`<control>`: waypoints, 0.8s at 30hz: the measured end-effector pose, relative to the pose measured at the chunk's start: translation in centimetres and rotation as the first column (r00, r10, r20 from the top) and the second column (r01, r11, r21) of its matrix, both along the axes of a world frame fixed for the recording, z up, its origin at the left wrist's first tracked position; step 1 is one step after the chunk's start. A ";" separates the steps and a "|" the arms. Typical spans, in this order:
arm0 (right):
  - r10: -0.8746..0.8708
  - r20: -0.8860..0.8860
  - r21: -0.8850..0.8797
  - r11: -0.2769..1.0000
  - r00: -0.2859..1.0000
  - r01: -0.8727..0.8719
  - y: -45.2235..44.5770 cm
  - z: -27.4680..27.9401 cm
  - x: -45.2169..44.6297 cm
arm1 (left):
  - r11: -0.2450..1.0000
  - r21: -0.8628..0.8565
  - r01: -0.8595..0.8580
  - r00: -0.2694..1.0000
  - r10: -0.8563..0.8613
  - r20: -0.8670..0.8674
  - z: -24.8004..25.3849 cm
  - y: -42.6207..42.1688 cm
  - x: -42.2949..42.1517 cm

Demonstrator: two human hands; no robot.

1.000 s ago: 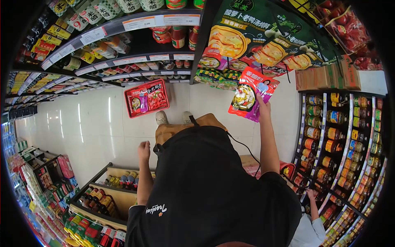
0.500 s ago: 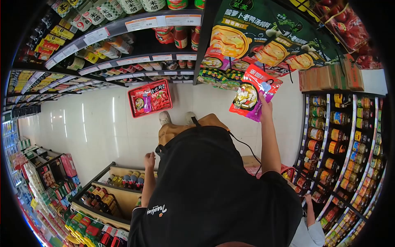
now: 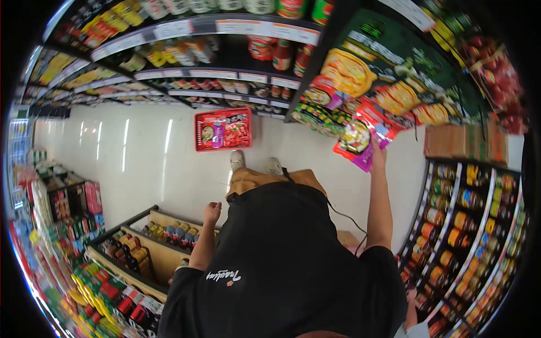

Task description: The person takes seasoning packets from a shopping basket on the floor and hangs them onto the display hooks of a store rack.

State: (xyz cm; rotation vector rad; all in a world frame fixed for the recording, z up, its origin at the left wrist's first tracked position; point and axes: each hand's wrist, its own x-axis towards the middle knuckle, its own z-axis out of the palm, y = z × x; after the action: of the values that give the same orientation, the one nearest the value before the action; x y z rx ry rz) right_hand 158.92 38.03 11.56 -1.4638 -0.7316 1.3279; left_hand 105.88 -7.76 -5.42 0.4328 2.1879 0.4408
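Observation:
My right hand [image 3: 378,152] grips the lower edge of a red and purple food packet [image 3: 357,137], with a bowl of food pictured on its front. The packet is in front of the hanging packets [image 3: 395,97] on the rack; whether it touches them I cannot tell. Low beside my body, my left hand [image 3: 212,212] is curled closed with nothing visible in it. On the floor ahead of my feet, a red basket [image 3: 197,135] holds red and purple packets.
Shelves of bottles [image 3: 169,76] run along the top left. Jar shelves [image 3: 457,217] and cardboard boxes [image 3: 465,142] stand at the right. A wooden bottle display [image 3: 163,270] is at the lower left. Another person's arm [image 3: 412,310] shows at the lower right.
The view has turned and shifted, so the basket and shelves sit further right in it. The held packet now tilts more and overlaps the hanging packets more. My right hand still grips it.

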 end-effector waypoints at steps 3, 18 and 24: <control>0.050 0.045 0.009 0.999 0.998 -0.051 1.4 -1.3 0.9 | 0.997 -0.080 0.021 0.999 -0.024 -0.032 1.4 0.5 0.0; 0.095 0.242 -0.256 0.966 0.966 -0.031 1.7 -11.3 2.5 | 0.991 -0.060 -0.116 0.989 0.110 -0.094 8.6 2.3 3.0; 0.448 0.124 -0.727 0.649 0.885 -0.226 -2.0 -15.7 1.4 | 0.967 -0.168 -0.189 0.982 0.184 -0.046 10.8 -0.2 3.2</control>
State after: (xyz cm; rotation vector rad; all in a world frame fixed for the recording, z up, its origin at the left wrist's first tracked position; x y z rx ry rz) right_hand 160.32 36.07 -4.18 -2.2588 -0.7590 1.8285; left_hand 109.07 -8.00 5.40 0.1405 2.2837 0.3446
